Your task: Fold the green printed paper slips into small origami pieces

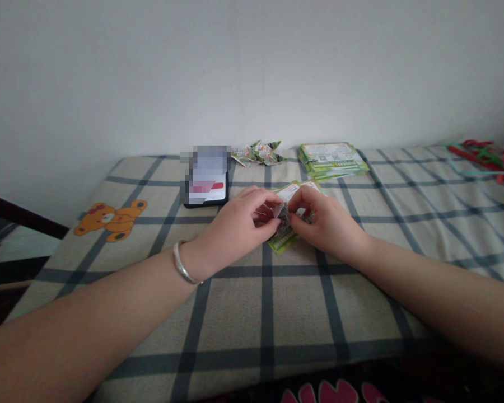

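Between my two hands is a small folded piece of printed paper (281,214), grey and white, mostly covered by the fingers. My left hand (252,215), with a silver bangle (181,263) at the wrist, pinches its left side. On the other side, my right hand (319,219) pinches the paper between thumb and curled fingers. Directly beneath the hands lie green-and-white printed cards (282,242), partly hidden by them. Farther back, folded star-like paper pieces (260,153) in the same green and white rest near the wall.
A stack of green-and-white cards (330,157) lies at the back right of the checked tablecloth (231,336). A phone (208,187), partly pixelated, is behind my left hand. An orange bear picture (111,220) is at left. Tangled coloured strips (487,159) lie far right.
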Demonstrator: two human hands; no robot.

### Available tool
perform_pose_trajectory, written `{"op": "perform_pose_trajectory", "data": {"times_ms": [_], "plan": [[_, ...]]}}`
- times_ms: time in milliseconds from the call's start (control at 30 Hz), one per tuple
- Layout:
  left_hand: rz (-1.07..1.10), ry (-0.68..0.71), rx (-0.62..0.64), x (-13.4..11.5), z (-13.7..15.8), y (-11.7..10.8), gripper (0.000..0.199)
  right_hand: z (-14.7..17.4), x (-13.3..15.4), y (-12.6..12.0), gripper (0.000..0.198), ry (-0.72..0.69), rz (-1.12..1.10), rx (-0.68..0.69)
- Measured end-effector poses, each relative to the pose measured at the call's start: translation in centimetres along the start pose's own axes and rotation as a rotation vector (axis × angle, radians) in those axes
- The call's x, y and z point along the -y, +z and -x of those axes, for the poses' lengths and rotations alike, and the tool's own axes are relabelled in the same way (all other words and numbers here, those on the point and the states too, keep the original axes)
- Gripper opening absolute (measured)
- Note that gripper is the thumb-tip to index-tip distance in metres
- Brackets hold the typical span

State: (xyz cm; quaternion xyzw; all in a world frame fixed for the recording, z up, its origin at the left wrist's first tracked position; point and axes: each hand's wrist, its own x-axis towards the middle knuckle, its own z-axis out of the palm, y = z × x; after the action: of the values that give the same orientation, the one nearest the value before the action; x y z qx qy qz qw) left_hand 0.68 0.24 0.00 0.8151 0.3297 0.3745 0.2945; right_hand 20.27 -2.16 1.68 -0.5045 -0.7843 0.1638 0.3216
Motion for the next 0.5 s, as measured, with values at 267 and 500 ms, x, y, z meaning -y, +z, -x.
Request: {"op": "perform_pose_trajectory", "data": {"times_ms": [267,500], "plan": [[-0.075,0.005,0.021,-0.1,-0.1,-0.4,0.016,0.0,-0.3,0.0,0.009,0.017,0.004,-0.001],[-0.288,0.083,0.05,-0.4,-0.4,-1.1,0.006,-0.4,-1.1,-0.1,0.014,-0.004,0.087,-0.005]]}}
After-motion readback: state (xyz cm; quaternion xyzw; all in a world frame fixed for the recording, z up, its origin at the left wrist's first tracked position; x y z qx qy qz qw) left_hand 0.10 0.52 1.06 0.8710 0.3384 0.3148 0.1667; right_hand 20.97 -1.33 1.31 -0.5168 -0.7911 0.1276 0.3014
